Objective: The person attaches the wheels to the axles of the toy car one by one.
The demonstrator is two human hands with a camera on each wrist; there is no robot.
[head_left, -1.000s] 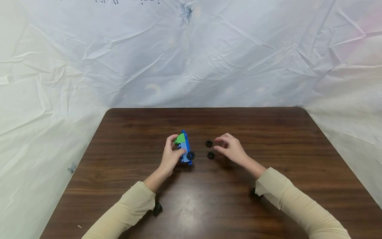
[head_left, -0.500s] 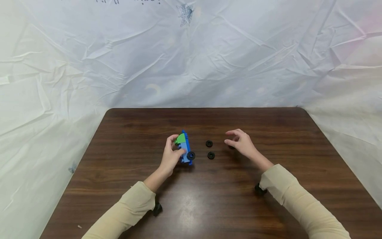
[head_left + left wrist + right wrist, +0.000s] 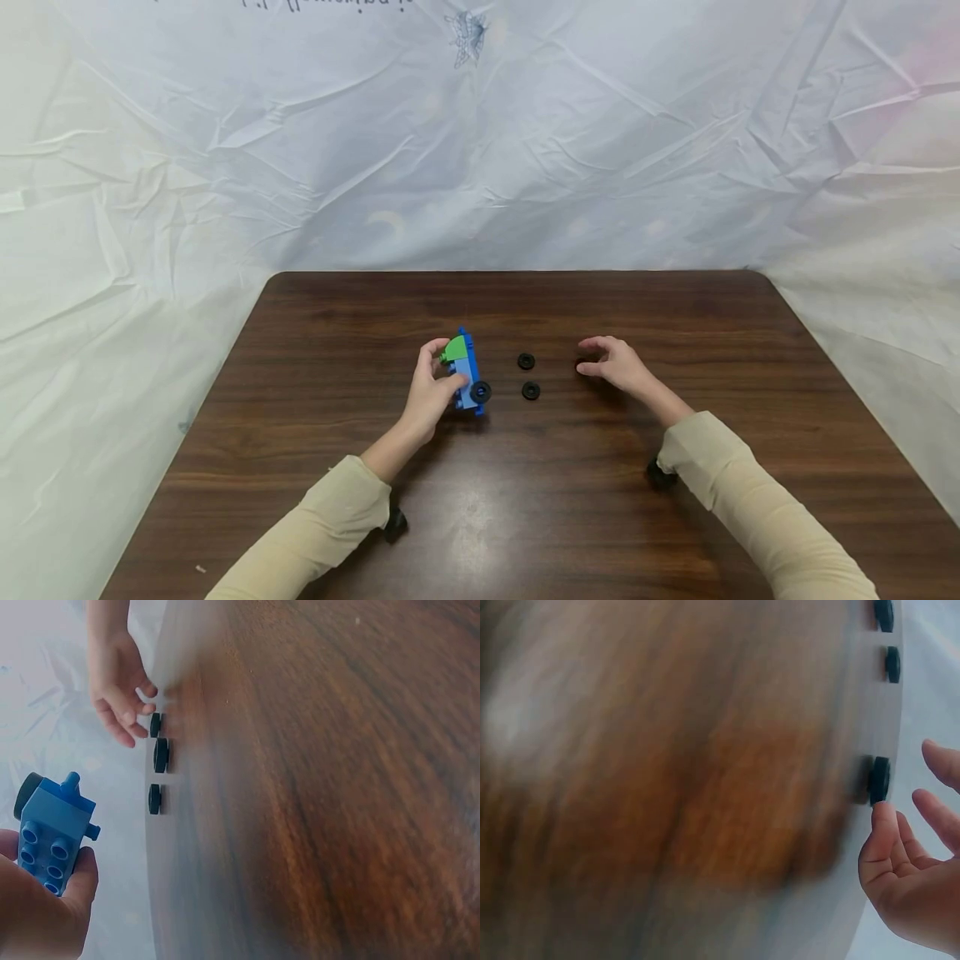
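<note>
My left hand (image 3: 431,390) grips a blue and green toy block car (image 3: 463,375), tilted on its side above the table. One black wheel (image 3: 481,392) sits on its near end, and a bare blue axle peg shows in the left wrist view. To the right, two loose black wheels lie on the table, a far wheel (image 3: 527,361) and a near wheel (image 3: 531,390). Beyond them my right hand (image 3: 613,367) hovers with fingers spread around a third loose wheel (image 3: 880,780); the thumb tip is right at its edge. The hand partly covers that wheel in the head view.
The brown wooden table (image 3: 480,483) has rounded far corners. A wrinkled pale sheet (image 3: 480,167) hangs behind it and along both sides. Dark wrist cameras show below both sleeves, close over the tabletop.
My right hand has moved right, away from the two loose wheels, and a third wheel has come into view at its fingers. The left hand and toy car stay put.
</note>
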